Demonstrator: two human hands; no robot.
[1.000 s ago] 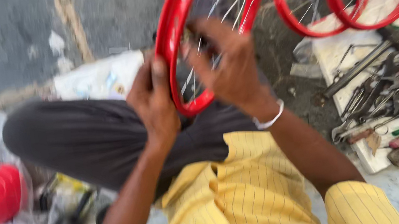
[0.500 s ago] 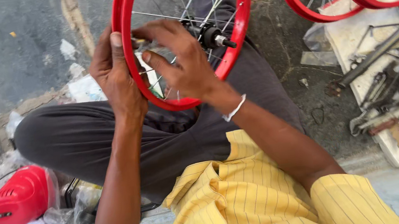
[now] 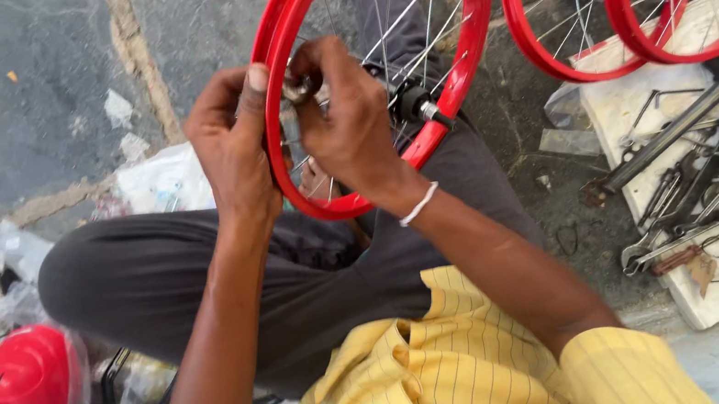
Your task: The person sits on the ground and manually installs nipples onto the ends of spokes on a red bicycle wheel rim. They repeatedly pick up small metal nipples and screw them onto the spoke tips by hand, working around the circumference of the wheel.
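Note:
A red bicycle wheel rim (image 3: 471, 48) with thin metal spokes stands upright over my lap. My left hand (image 3: 232, 145) grips the rim's left side, thumb laid along its edge. Through the spokes reaches my right hand (image 3: 349, 120), fingers pinched on a small metal tool or spoke nipple (image 3: 300, 87) at the rim's inner face. The black hub (image 3: 413, 102) sits just right of my right hand. A white bangle circles my right wrist.
Two more red rims (image 3: 631, 18) lean at the top right. A white board (image 3: 625, 111) on the right carries several wrenches, pliers and screwdrivers. A red plastic part (image 3: 18, 386) and crumpled clear plastic lie at the lower left on the concrete ground.
The wheel has shifted slightly and both hands have settled closer together on the rim's left side; my right hand now pinches at the rim instead of lying across the spokes.

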